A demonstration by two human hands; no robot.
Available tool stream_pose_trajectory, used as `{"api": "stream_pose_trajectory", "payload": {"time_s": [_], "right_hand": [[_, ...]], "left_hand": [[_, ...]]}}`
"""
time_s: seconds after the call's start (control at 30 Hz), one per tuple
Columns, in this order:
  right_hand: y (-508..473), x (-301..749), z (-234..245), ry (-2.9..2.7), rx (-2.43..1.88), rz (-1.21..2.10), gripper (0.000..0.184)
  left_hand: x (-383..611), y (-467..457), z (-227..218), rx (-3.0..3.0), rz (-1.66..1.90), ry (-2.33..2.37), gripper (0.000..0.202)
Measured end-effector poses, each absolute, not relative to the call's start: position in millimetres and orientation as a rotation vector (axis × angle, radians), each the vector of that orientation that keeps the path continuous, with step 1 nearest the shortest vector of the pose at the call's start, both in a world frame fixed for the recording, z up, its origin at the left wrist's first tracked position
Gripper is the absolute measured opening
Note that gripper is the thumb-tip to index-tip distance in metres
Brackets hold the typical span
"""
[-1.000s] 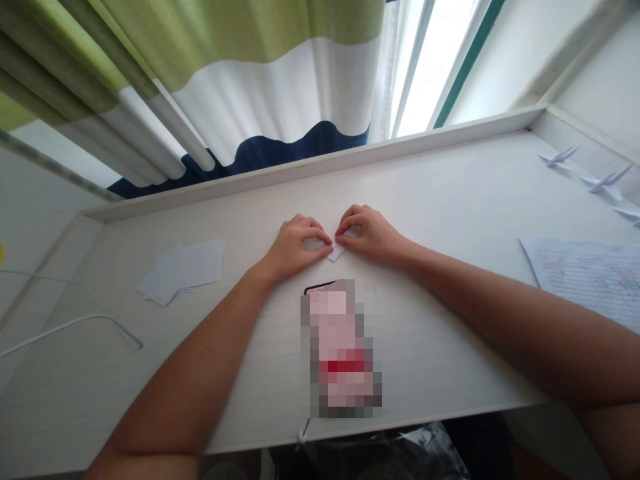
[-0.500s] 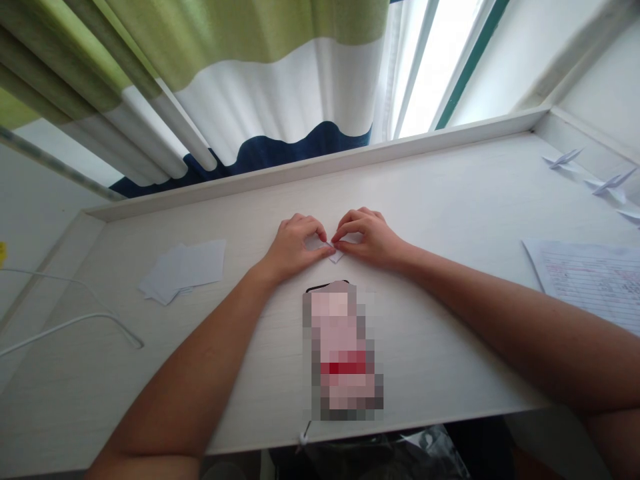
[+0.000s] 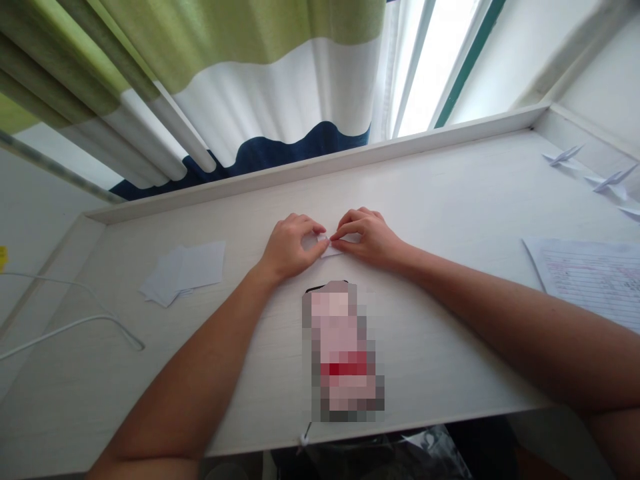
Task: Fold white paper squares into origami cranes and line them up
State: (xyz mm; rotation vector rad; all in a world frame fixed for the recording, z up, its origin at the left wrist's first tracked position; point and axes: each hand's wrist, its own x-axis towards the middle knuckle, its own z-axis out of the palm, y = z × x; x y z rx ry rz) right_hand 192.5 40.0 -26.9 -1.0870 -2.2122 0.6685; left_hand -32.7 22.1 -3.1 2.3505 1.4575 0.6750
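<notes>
Left hand (image 3: 291, 249) and right hand (image 3: 369, 238) pinch one small folded white paper piece (image 3: 331, 253), mid-scene on faintly grained white tabletop (image 3: 440, 193). Overlapping flat white rectangular paper sheets (image 3: 203, 263) left; pointed folded white paper shapes (image 3: 608, 182) far right, ruled white paper (image 3: 590, 273) nearer.

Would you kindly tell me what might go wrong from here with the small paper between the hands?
The left hand and right hand cover much of the small white paper, so a fold could perhaps slip askew unnoticed. The blurred-out item lies near the desk's front edge, between the forearms, and might be nudged over. The loose white sheets beside the left arm could be swept out of place.
</notes>
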Motion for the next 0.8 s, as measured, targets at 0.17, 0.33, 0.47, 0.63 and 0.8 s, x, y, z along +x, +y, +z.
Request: {"api": "stream_pose_trajectory", "payload": {"time_s": [0.17,0.33,0.47,0.63,0.8], "right_hand": [[40.6,192.8,-27.3,-2.221,-1.083,0.659,0.011],[40.9,193.2,-27.2,-2.219,-1.075,0.666,0.01],[41.0,192.8,-28.0,-2.218,-1.067,0.667,0.01],[41.9,192.2,-29.1,-2.237,-1.061,0.663,0.01],[41.3,191.8,-28.8,-2.261,-1.05,0.635,0.011]], "left_hand": [[-30.7,25.6,-10.9,2.169,0.736,1.573,0.011],[-27.1,25.9,-12.9,2.091,0.728,1.621,0.007],[-22.2,26.4,-13.3,2.042,0.715,1.732,0.005],[-15.2,27.8,-16.5,1.969,0.674,1.876,0.009],[-12.6,27.6,-19.1,1.948,0.729,1.886,0.015]]}}
